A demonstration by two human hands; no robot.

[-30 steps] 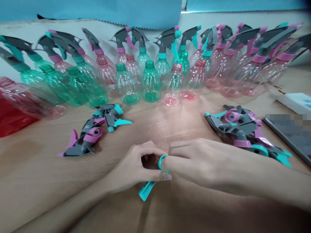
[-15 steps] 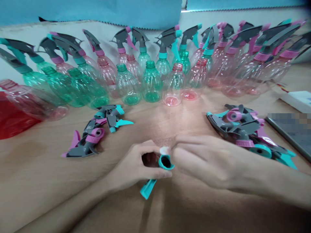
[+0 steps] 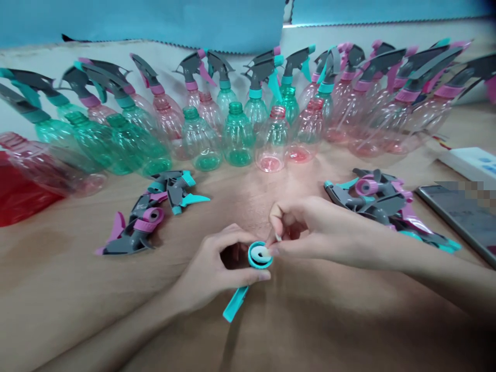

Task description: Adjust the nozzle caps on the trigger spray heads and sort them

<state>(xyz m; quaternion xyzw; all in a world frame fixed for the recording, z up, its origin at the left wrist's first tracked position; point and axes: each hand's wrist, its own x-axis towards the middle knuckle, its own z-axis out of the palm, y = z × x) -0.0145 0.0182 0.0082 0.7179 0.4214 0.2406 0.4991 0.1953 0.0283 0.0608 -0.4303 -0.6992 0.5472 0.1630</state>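
In the head view, the left hand (image 3: 217,261) holds a sprayer head, forefinger above and thumb below its teal collar (image 3: 251,257); the collar's open end faces up, while a teal lever (image 3: 234,305) sticks out beneath the fingers. A white ring (image 3: 256,252) sits inside the collar, its middle hole showing. The right hand (image 3: 310,230) has its fingertips drawn close together at the ring's near-right edge (a pale speck shows among the curled fingers, perhaps a nail, perhaps another ring). Whether it pinches the ring or only presses it, I cannot tell.

The step in hand looks like seating the ring in the collar. From here, the move seems to call for a steady left grip and a light, even push with a right fingertip, so the ring lies flat.

Loose sprayer heads lie on the tabletop (image 3: 329,325) in a left heap (image 3: 134,240) and a right heap (image 3: 382,204); behind them stand open bottles (image 3: 239,142), with capped ones (image 3: 228,95) further back.
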